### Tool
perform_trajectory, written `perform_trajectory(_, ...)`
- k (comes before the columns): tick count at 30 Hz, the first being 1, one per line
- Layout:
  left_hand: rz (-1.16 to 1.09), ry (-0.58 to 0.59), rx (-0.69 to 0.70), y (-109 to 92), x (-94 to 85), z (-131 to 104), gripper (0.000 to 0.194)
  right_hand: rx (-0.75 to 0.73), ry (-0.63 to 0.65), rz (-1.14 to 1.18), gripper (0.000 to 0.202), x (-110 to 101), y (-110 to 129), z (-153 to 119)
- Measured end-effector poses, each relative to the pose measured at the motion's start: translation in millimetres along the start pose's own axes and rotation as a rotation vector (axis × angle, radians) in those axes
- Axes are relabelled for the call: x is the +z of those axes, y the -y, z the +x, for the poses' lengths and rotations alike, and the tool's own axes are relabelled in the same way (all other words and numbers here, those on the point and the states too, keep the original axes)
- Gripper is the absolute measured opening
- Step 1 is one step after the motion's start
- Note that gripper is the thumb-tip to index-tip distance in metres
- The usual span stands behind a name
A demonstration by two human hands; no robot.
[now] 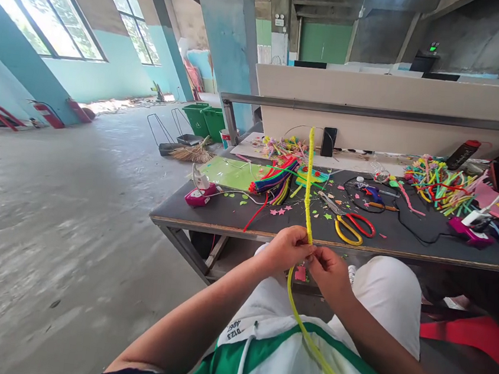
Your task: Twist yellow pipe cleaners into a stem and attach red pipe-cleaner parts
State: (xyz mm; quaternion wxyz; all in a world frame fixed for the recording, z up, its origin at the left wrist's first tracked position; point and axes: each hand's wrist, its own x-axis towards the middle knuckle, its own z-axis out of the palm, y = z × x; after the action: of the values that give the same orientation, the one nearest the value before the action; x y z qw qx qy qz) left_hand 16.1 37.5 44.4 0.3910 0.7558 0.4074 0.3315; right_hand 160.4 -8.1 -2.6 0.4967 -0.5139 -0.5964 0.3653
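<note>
Table (222, 217) runs left to right, far of the lap. Yellow stem (309, 184) stands upright at its near edge, tail dropping near-right across the shirt (281, 372). Stem bundle (279, 181) lies left, scissors (349, 222) right. Left hand (290, 251) pinches the yellow stem; right hand (329, 273) meets its fingertips, can't tell what it grips. Pink stars (283, 211) far-left.

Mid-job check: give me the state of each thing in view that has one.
Yellow pipe cleaner: upper part upright, apparently twisted; lower part trailing down.
Left hand: closed, pinching the pipe cleaner.
Right hand: fingertips closed at the pipe cleaner.
Scissors: lying on the table, unheld; blade gap unclear.
Smartphone: upright, screen dark.
Black bottle: tilted, red cap on.
Exit sign: lit green.
</note>
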Motion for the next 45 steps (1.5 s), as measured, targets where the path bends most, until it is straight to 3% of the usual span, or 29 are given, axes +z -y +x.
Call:
perform_trajectory(4, -0.270, 0.307, -0.025, 0, -16.0, 4, 0.020, 0.127, 0.151, 0.227, 0.021, -10, 7, 5)
perform_trajectory(7, -0.408, 0.406, -0.005, -1, -23.5, 4, 0.029, 0.234, 0.255, 0.409, 0.025, -17, 14, 7)
perform_trajectory(19, -0.665, 0.368, -0.078, -14, -27.1, -2, 0.027, 0.266, 0.385, 0.776, 0.018, -19, 25, 2)
perform_trajectory(28, -0.825, 0.418, -0.127, -27, -21.3, -8, 0.031, 0.367, 0.583, 0.994, 0.032, -10, 6, 10)
perform_trajectory(34, -0.802, 0.452, -0.198, -26, -16.7, -12, 0.032, 0.260, 0.743, 0.982, 0.037, -5, -9, 13)
perform_trajectory(41, -0.724, 0.462, -0.180, -20, -14.6, -13, 0.031, 0.281, 0.667, 0.986, 0.033, 0, -11, 12)
perform_trajectory(45, -0.669, 0.445, -0.163, -19, -12.7, -14, 0.032, 0.215, 0.620, 0.963, 0.032, 2, -13, 9)
